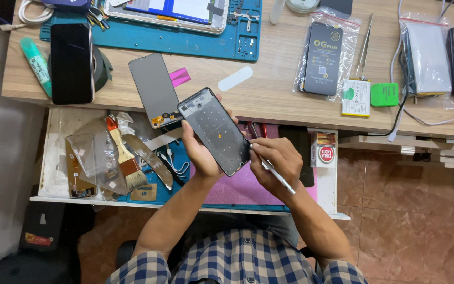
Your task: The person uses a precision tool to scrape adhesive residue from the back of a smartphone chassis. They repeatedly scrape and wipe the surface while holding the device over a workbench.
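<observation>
**Phone frame worked on over the open drawer**

The left hand (pixel 200 152) clasps a phone frame (pixel 215 131) by its edges, tilted above the drawer (pixel 51 158) just below the counter's (pixel 269 94) front edge. The right hand (pixel 277 160) pinches a thin tool (pixel 275 174), tip at the frame's lower right edge. It looks like prying or scraping there; steady, light pressure seems called for.

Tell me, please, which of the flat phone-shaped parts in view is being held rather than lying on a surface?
The dark phone frame gripped in the left hand, over the open drawer. The grey screen panel and the black phone both lie flat on the desk.
</observation>
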